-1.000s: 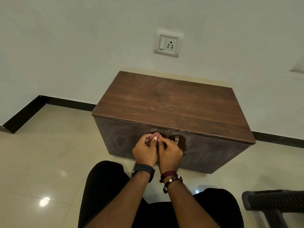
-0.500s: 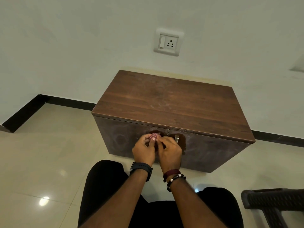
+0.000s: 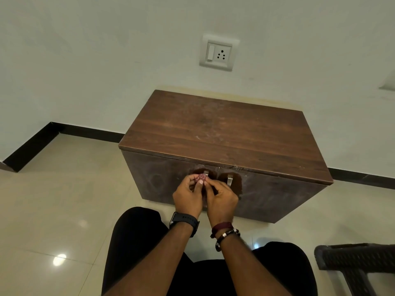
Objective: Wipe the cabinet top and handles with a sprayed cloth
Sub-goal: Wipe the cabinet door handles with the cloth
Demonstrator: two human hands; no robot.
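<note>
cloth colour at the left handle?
Pinkish-red cloth, bunched between both hands; head view shows it.

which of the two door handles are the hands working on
The left door's handle: both hands hold a pinkish cloth against it. The right door's handle hangs bare, untouched.

Both forearms reach forward side by side, wrists close together. The left hand [image 3: 188,198] and right hand [image 3: 222,199] meet knuckle to knuckle, fingers curled inward, fingertips pinching a small pinkish wad of cloth [image 3: 202,177] between them.
</note>
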